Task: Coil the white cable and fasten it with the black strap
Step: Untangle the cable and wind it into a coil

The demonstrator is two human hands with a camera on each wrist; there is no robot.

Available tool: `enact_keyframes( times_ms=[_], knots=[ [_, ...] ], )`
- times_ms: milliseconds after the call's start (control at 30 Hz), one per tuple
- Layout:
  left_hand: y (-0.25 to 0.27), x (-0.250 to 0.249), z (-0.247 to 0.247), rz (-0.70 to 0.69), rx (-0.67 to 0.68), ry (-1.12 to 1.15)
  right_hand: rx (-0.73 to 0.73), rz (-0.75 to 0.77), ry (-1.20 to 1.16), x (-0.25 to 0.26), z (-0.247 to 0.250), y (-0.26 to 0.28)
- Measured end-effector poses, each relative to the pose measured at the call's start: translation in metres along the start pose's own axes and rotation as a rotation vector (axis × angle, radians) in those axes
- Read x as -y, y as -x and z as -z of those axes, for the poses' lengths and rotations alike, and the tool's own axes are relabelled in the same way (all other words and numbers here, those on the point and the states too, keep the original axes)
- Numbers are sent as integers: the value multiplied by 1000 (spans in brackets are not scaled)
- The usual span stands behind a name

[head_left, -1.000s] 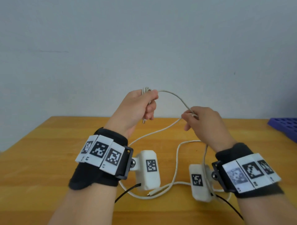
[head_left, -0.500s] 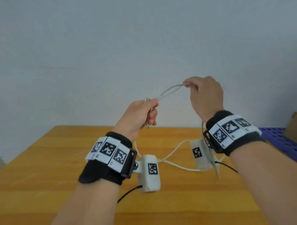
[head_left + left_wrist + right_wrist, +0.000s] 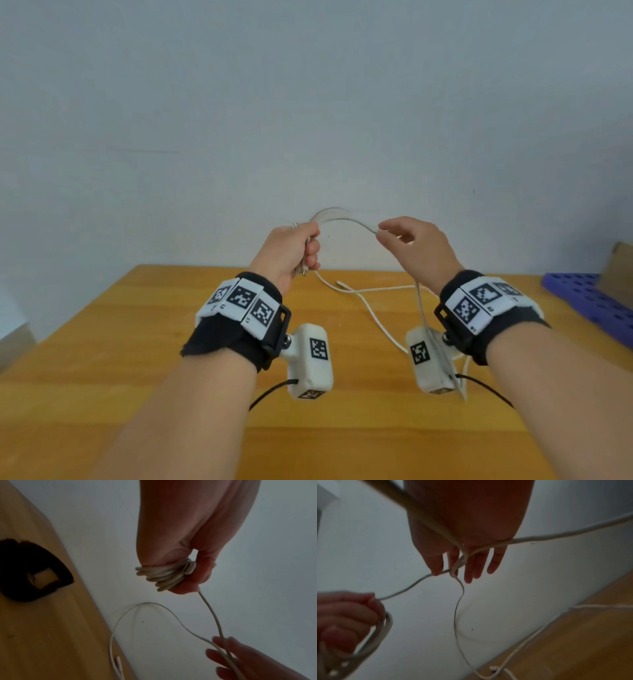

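My left hand (image 3: 291, 248) clamps the white cable (image 3: 164, 576) coils, right hand (image 3: 416, 245) fingers spread loosely round the strand — it could slip free.

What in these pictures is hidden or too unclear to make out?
- Black strap: seen only in the dim left wrist view, cut by the left edge; its fastening is unreadable.
- Coiled turns of the white cable: the left hand covers most of them, so no count.
- Right hand: the blurred right wrist view leaves unclear whether its fingers pinch the cable.
- Purple tray: cut off by the head view's right edge.
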State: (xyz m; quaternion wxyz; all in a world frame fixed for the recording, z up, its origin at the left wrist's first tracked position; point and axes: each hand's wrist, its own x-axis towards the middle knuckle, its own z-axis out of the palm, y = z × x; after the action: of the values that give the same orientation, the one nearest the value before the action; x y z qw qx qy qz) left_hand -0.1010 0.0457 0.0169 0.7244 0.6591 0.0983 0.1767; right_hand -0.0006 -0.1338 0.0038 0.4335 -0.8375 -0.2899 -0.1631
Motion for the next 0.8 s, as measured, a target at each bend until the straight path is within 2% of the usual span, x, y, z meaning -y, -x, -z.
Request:
enact_keyframes(
  times_ms=[133,233,367,500,633,800],
  knots=[
    [4,6,0,26,-42,-38,-224,-105,-190,3,12,8],
    [10,8,-9,52,-12,-63,-345,-165,-266,12,15,13],
    [20,2,-26,41,62,29,-484,-74,-63,27,11,26],
    [24,-15,-17,9,-14,181,-490,-56,187,20,16,39],
    [30,-20,2,8,-92,161,-590,-151,226,1,37,37],
    [41,-18,14,60,-82,142,-773,-208,215,-3,70,20]
  ],
)
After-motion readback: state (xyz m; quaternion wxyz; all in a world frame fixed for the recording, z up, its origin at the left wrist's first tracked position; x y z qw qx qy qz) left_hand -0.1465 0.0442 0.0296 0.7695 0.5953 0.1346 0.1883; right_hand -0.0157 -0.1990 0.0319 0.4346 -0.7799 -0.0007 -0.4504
